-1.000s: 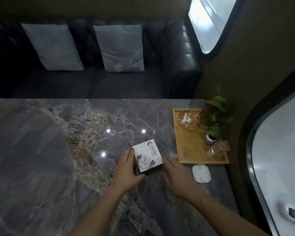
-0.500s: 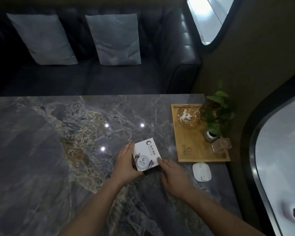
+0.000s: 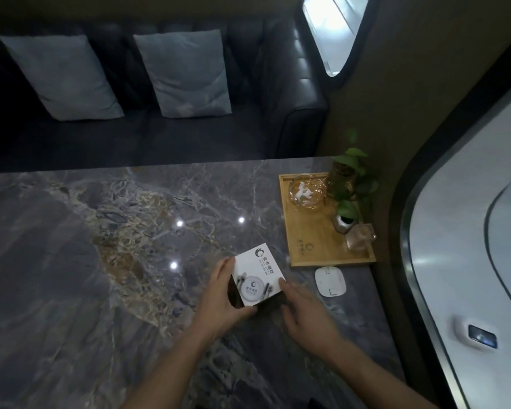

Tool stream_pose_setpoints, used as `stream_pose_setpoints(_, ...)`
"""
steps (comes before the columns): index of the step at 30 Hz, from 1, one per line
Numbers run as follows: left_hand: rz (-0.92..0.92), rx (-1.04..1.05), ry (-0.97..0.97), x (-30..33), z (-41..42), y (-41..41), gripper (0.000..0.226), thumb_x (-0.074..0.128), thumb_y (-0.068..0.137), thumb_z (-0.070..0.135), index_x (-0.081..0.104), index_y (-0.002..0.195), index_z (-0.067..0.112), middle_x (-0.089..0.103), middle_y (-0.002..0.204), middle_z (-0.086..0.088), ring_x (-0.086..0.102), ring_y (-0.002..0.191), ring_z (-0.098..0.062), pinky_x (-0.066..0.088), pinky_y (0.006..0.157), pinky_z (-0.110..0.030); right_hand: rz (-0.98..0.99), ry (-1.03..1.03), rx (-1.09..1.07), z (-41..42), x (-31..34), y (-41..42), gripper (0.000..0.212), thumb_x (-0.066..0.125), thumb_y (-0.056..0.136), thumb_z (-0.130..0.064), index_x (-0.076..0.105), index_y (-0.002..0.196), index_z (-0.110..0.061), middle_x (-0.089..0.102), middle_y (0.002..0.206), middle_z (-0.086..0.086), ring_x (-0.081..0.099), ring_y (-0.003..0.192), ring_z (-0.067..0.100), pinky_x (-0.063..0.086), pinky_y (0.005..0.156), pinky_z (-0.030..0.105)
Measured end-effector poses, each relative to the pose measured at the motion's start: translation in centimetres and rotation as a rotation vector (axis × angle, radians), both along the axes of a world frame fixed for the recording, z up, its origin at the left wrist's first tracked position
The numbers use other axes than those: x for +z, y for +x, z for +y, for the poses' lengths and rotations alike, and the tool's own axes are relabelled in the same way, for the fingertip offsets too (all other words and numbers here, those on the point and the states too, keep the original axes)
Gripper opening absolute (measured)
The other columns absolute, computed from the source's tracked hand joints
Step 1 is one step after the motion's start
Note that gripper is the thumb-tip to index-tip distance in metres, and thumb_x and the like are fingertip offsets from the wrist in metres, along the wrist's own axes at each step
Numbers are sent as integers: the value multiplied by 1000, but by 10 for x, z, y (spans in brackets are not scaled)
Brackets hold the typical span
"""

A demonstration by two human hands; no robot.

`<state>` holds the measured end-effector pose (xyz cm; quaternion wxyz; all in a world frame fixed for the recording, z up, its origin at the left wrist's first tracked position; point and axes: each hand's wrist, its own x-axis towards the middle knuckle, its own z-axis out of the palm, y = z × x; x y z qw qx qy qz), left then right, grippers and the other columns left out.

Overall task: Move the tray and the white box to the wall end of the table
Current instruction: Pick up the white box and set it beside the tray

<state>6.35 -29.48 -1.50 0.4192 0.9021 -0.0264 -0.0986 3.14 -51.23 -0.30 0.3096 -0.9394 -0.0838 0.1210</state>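
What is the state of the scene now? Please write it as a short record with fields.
surface: dark marble table
white box: white box on the table, between both hands, left of the tray
left hand: left hand holds the box's left side
right hand: right hand touches the box's right near corner
tray: wooden tray at the wall end
on tray: glass ashtray, plant, small glass bottle
near tray: white flat device on the table
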Motion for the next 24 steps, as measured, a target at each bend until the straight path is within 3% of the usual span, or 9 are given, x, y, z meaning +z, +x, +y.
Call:
stream_pose_setpoints(2, 39, 9, -6, -2, -7, -9, 116, 84, 55, 51, 24, 153, 33, 20, 152, 27, 22, 131, 24, 26, 103, -3, -16, 21, -12, -10, 3, -7, 54, 52, 91, -19, 41, 143, -13, 49, 145, 9, 45, 132, 23, 38, 110, 35)
stream_pose_setpoints(5, 43, -21, -55, 0, -22, -20, 117, 84, 57, 47, 22, 155, 33, 12, 149, 35, 11, 127, 34, 22, 96, 8, -37, 52, -67, -26, 9, -22, 51, 54, 91, -19, 45, 142, -14, 49, 146, 8, 44, 134, 21, 38, 111, 33)
stream_pose_setpoints(9, 36, -64, -20, 4, -45, -32, 118, 83, 58, 49, 20, 156, 30, 12, 159, 22, 19, 143, 5, 31, 114, -22, -41, 71, -124, -45, 12, -46, 50, 54, 90, -20, 49, 139, -14, 51, 144, 7, 46, 133, 21, 34, 109, 30)
stream_pose_setpoints(11, 48, -92, -22, 5, -53, -36, 118, 83, 59, 49, 20, 156, 31, 11, 162, 20, 21, 146, -2, 34, 117, -33, -35, 84, -133, -54, 13, -54, 48, 55, 90, -18, 51, 138, -13, 54, 142, 8, 49, 131, 22, 39, 110, 34)
stream_pose_setpoints(15, 28, -158, -6, 2, -70, -46, 116, 81, 58, 54, 19, 154, 37, 0, 145, 48, 10, 129, 30, 24, 108, -10, -21, 98, -177, -76, 14, -70, 45, 59, 90, -13, 54, 135, -12, 57, 139, 9, 51, 129, 22, 41, 108, 32)
stream_pose_setpoints(19, 57, -247, 10, -1, -93, -54, 113, 80, 60, 55, 21, 155, 36, 8, 158, 26, 9, 134, 27, 20, 105, -1, -3, 106, -217, -91, 15, -84, 41, 56, 93, -18, 54, 134, -19, 49, 144, 0, 50, 126, 12, 38, 101, 18)
stream_pose_setpoints(21, 60, -301, 17, -4, -103, -58, 111, 79, 61, 54, 22, 155, 34, 7, 157, 23, -3, 131, 33, 12, 100, 9, -15, 114, -222, -95, 17, -88, 39, 56, 92, -16, 55, 131, -20, 46, 143, -4, 50, 122, 9, 39, 96, 15)
stream_pose_setpoints(24, 76, -326, 9, -7, -114, -60, 111, 78, 62, 54, 19, 155, 37, 7, 157, 21, -2, 133, 31, 13, 103, 4, -25, 82, -222, -102, 14, -94, 41, 57, 89, -13, 56, 130, -16, 43, 147, 1, 48, 128, 14, 33, 101, 14)
